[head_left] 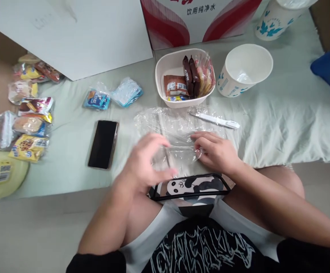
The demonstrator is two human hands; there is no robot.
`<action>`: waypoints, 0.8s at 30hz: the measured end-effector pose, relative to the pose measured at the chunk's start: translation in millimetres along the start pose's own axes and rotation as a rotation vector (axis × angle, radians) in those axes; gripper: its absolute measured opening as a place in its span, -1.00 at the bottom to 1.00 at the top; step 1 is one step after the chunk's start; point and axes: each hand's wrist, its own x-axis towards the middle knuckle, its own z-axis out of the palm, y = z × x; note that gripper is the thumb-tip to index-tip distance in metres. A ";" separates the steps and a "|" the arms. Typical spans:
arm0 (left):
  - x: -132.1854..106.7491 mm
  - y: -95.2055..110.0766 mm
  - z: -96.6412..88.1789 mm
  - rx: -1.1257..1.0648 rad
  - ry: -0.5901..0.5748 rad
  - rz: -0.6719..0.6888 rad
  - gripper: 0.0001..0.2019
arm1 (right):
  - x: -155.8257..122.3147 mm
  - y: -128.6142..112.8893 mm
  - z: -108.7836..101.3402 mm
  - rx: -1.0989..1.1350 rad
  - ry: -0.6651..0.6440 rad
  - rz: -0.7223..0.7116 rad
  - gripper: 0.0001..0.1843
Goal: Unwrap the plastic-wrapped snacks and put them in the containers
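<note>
A clear plastic bag [179, 132] lies spread and crinkled on the cloth-covered surface in front of me. My left hand [143, 161], slightly blurred, is over its left side, thumb and fingers apart with nothing between them. At the bag's right side my right hand [217, 153] has curled fingers, which appear to pinch the plastic near its lower edge. Just beyond that hand, a white-handled craft knife [217, 120] rests across the top right of the bag. Behind the bag stands a white plastic tub [161, 81] holding several wrapped snacks.
Two paper cups [246, 64] [275, 22] stand at the right. A phone [103, 144] and blue snack packs [96, 99] lie to the left, with more snacks [30, 148] beyond. Large boxes [96, 34] are at the back. A panda-printed item [193, 186] sits at the front edge.
</note>
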 end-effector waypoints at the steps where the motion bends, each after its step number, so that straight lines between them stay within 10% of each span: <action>1: -3.2 7.6 6.8 0.058 -0.214 0.063 -0.57 | 0.1 0.4 -1.1 -0.001 0.015 0.002 -0.88; 6: -0.3 3.3 25.3 0.137 -0.215 0.064 -0.82 | -1.0 7.3 -9.5 -0.008 0.064 -0.043 -0.89; 16: 8.2 -32.5 -21.1 -0.231 -0.114 -0.429 -0.91 | 1.7 29.8 -40.4 0.315 -0.184 0.346 -0.43; 24: 12.2 -39.0 -24.2 -0.483 0.225 -0.583 -0.93 | 4.4 34.8 -51.7 0.526 -0.200 0.413 -0.66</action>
